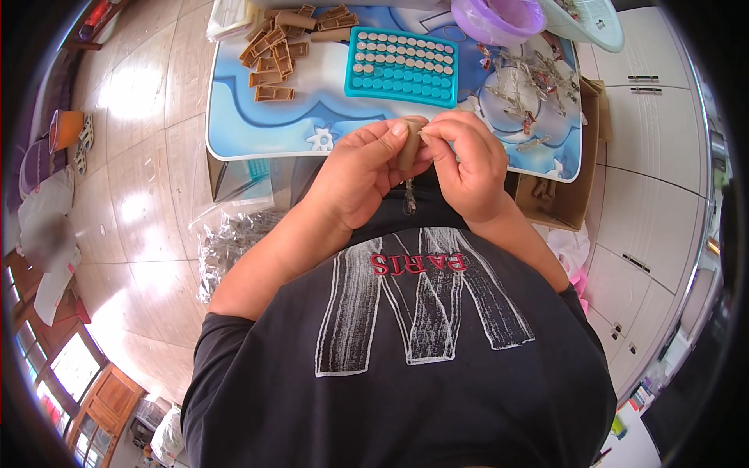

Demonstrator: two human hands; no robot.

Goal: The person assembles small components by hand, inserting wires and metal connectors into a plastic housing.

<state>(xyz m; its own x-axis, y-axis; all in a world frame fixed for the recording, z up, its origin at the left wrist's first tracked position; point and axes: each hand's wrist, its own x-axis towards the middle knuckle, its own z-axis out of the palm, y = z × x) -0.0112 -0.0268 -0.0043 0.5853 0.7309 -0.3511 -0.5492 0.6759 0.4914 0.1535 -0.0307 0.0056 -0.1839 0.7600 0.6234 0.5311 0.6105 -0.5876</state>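
Just past the near edge of the table, my left hand (360, 165) is closed round a tan, elongated plastic casing (410, 147), thumb on its upper end. My right hand (473, 165) meets it from the other side, thumb and forefinger pinched at the casing's edge; whatever lies between those fingertips is too small to make out. Below the casing dangles a thin bundle of wire-like parts (409, 198). Beyond my hands is a teal tray (402, 92) with rows of round wells, the farther rows holding pale round discs.
Several brown open casings (275, 56) are heaped at the table's far left. Wired small parts (521, 84) lie scattered on the right, near a purple bowl (499, 19). Below the table are a cardboard box (552, 209) on the right and a bag of silvery parts (234, 243) on the left.
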